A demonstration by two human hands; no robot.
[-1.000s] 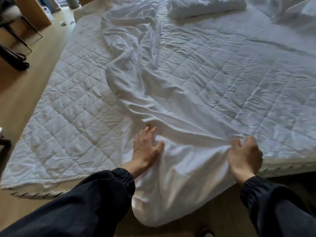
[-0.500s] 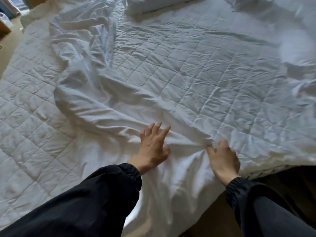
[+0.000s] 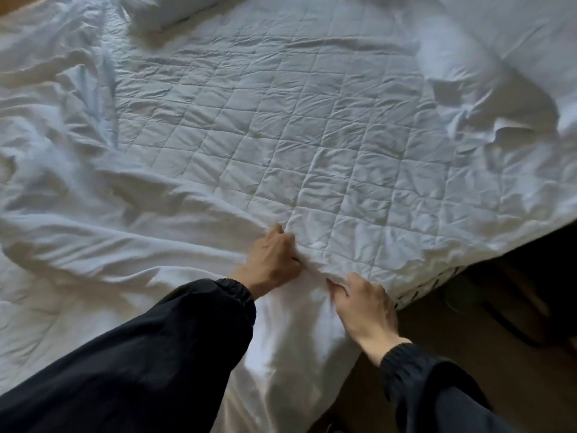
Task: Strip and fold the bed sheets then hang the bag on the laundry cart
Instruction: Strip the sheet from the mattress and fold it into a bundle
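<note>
I see left hand [image 3: 274, 257], right hand [image 3: 363, 304] both clamped on bed sheet [image 3: 125, 245] (left nearer bulk); length trails toward 10 o'clock.

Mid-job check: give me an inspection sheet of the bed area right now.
Surface: quilted mattress pad, wrinkled, bare across the middle.
Job's things: white sheet bunched at left, draped over the near edge.
Clutter: pillow at the far end; rumpled bedding far right.
Grippers: left hand and right hand both grip the sheet near the bed's edge.
Cables: nothing seen.
Surroundings: dark floor beside the bed.
</note>
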